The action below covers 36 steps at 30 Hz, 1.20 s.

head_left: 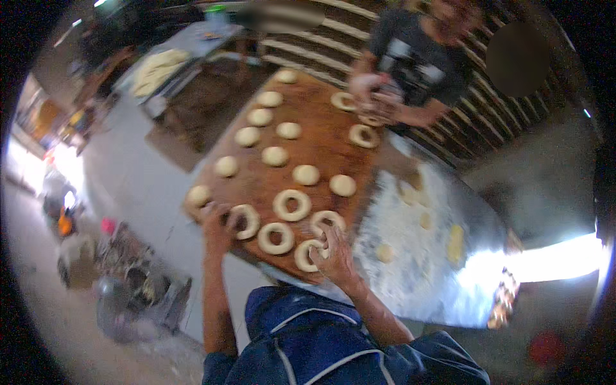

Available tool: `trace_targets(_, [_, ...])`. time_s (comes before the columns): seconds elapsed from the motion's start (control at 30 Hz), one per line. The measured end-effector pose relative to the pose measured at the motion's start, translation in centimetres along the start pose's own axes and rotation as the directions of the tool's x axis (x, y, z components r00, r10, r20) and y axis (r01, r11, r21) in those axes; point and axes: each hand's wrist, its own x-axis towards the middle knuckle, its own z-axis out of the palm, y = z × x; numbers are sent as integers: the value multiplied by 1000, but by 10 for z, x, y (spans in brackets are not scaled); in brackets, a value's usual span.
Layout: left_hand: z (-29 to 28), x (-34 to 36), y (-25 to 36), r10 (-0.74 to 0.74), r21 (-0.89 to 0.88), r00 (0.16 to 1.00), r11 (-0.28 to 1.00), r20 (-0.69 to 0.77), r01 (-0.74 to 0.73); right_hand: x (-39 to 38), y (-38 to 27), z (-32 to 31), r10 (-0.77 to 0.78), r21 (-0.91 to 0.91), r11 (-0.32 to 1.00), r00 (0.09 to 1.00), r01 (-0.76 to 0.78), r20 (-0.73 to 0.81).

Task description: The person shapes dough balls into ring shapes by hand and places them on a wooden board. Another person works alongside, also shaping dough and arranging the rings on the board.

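Observation:
Flat on a wooden board (321, 135) lie several pale dough rings and round dough balls. My left hand (219, 224) is at the board's near left edge, fingers apart, touching the left rim of a dough ring (251, 221). Just beyond its fingertips sits a dough ball (198, 195). My right hand (337, 262) rests over two rings near the front corner, its fingers spread. Its thumb side covers part of the nearer ring (303, 258), while the fingertips reach the farther ring (320, 219). Between my hands are two more rings, one of them a whole ring (276, 239).
Across the board, another person's hands (377, 99) work over dough near a ring (364, 136). To the right is a floury metal tabletop (404, 256) with dough scraps. A dough-laden table (160, 70) stands far left; bags and clutter (138, 289) lie on the floor.

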Motion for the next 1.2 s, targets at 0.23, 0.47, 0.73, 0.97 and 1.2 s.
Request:
trace_targets(0.23, [-6,0,71,-93,150,987,982,-135,113,-80,159,-87,281,-338,868,920,-365,-273])
trace_targets(0.47, [112,-50,231,178,-531,958,847,227,-32,-76,178,-116,360,-132,919,928,-370,-97])
trace_targets(0.73, [244,-137,275,68,-474,794,832,604,289,-114,177,-116,445,708,674,881,-210,-162])
trace_targets(0.97, [253,-149,322,101,-483,854,855,511,188,-128,172,-160,382,624,762,899,-176,-213])
trace_targets(1.2, [260,-164,329,218,-667,631,268,745,695,-139,203,-197,183,927,221,946,-304,267])
